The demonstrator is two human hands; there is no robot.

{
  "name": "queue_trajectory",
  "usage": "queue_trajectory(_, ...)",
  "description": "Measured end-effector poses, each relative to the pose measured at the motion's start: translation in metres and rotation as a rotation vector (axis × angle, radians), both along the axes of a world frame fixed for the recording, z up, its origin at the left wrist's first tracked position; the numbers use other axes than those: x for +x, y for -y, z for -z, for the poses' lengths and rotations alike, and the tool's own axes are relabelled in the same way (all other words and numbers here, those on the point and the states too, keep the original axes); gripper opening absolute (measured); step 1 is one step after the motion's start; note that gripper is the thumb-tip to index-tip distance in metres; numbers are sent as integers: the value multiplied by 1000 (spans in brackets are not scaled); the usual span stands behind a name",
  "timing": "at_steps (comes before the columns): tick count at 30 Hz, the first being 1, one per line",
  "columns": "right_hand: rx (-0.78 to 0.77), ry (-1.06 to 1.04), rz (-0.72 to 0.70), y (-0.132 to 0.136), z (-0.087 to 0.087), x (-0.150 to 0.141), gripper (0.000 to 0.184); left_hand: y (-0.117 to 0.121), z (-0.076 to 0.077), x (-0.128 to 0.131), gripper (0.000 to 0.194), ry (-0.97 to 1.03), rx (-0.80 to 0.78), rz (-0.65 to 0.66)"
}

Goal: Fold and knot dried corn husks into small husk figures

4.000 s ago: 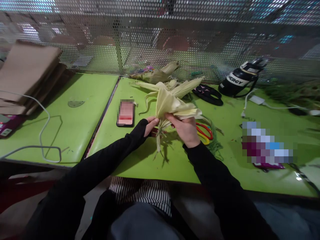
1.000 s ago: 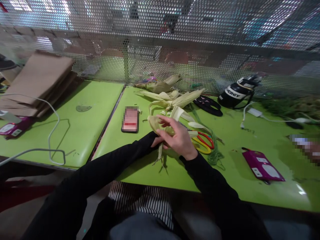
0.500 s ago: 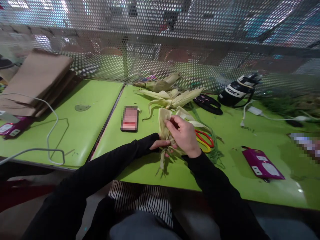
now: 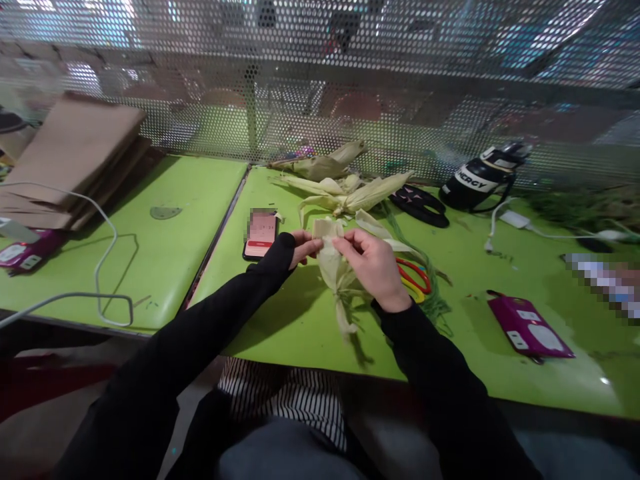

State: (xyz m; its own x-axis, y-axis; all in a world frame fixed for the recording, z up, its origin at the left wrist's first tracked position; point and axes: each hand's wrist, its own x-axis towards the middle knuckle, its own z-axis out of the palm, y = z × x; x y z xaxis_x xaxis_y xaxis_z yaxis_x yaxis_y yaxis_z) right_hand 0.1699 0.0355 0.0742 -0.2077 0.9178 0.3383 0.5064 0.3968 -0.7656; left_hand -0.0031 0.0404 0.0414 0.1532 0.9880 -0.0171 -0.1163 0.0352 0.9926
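Note:
A pale bundle of dried corn husk (image 4: pixel 334 267) hangs above the green table (image 4: pixel 310 320), its tied stem end pointing down. My left hand (image 4: pixel 303 245) pinches the top left edge of the husk with closed fingers. My right hand (image 4: pixel 373 267) grips the husk from the right, fingers pinched on its upper edge. Both arms wear black sleeves. More husks (image 4: pixel 345 187) lie in a pile just beyond my hands.
A phone (image 4: pixel 261 233) lies left of my hands. Red and yellow scissors (image 4: pixel 413 279) and green string sit to the right. A magenta case (image 4: pixel 529 328), a black bottle (image 4: pixel 480 177), cables, brown paper bags (image 4: pixel 70 160) and a perforated metal screen surround the table.
My hands have lifted the husk bundle off the table and moved up to its top edge. My left hand has slid from the stem up to the husk's upper left.

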Motion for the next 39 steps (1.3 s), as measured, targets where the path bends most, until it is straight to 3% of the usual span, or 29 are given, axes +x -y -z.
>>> queue_trajectory(4,-58,-44,-5,-2,-1,4,26,0,-1,0,21,60,-57,22)
queue_trajectory(9,-16,91,-62,0,-3,6,28,4,-12,-2,24,18,26,-78)
queue_trajectory(13,-16,67,-109,2,-3,2,25,8,-18,0,13,-42,41,-56)
queue_trajectory(23,34,-2,-62,2,3,-2,22,5,-14,3,13,-44,7,-30)
queue_trajectory(27,80,88,-54,4,4,-4,23,7,-16,3,14,-65,-41,0)
queue_trajectory(32,187,182,-51,8,2,-7,16,11,-16,2,15,-157,78,-55)
queue_trajectory(39,389,244,-59,13,6,-12,11,12,-17,-1,13,149,-142,17)
